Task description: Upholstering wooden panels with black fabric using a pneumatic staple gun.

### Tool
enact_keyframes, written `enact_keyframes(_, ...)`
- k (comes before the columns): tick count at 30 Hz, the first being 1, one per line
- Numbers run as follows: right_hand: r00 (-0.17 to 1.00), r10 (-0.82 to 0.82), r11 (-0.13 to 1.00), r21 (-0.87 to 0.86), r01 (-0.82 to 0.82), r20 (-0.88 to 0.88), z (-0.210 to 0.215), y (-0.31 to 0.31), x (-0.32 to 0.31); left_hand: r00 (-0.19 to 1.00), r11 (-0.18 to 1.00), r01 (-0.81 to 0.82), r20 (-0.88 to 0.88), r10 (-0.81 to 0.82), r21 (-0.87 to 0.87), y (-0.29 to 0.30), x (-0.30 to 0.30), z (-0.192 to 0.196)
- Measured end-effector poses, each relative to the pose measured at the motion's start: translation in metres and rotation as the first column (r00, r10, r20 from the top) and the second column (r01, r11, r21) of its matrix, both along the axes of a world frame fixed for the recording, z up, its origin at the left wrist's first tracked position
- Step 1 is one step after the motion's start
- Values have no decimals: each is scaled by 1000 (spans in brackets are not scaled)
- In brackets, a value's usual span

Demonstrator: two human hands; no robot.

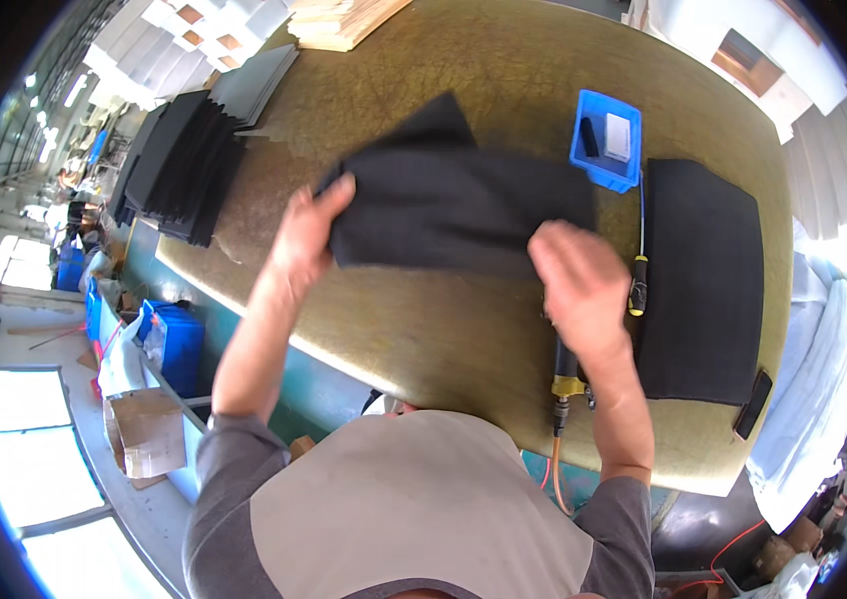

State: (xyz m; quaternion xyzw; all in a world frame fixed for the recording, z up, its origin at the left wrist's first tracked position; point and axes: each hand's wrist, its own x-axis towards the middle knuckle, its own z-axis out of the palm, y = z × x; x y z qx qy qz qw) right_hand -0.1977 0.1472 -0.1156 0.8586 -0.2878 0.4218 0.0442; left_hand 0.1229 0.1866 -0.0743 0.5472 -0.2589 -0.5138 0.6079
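A black sheet-like panel [443, 210], soft-edged and blurred by motion, is held over the table in front of me. One flap of it sticks up at the far side. My left hand [311, 228] grips its left end, thumb on top. At the near right corner, my right hand [578, 280] has its curled fingers closed on the panel, somewhat smeared. Just below that hand lies an air tool [568, 374] with a brass-coloured fitting and an orange hose, partly hidden by the hand. A screwdriver [639, 285] with a black and yellow handle lies to its right.
Another black panel [703, 285] lies flat at the right, a phone [753, 404] by its near corner. A blue bin [583, 165] holds a white box and a dark item. Stacked black panels [184, 165] stand at the left; wooden boards [343, 22] lie at the far edge.
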Motion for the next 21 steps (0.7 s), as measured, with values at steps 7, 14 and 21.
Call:
enact_keyframes(7, 935, 192, 903, 427, -50, -297, -116, 87, 29, 963, 828, -92, 260, -67, 553, 119, 55, -187)
enact_keyframes(14, 881, 169, 851, 517, 96, -442, -114, 106, 38, 916, 849, 31, 325, -235, 528, 109, 66, -190)
enact_keyframes(21, 802, 237, 809, 569, 149, -548, -83, 121, 39, 536, 611, 252, 417, -734, 751, 75, 98, -145)
